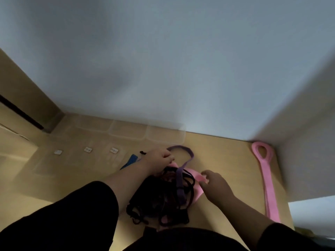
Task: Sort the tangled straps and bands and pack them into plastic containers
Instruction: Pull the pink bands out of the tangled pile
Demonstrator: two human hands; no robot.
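Head view shows your tangled pile [163, 194] of black, purple and pink straps lying on the tan table [226, 160] right in front of you, with a purple strap [183, 154] looping out of its far side. Your left hand [159, 158] curls its fingers into the top of the pile, and your right hand [215, 185] pinches a pink band [196, 178] at the pile's right edge. Clear plastic containers [130, 131] sit by the far wall, a blue striped strap [129, 161] lies left of the pile, and a long pink band [268, 180] lies well apart on the right.
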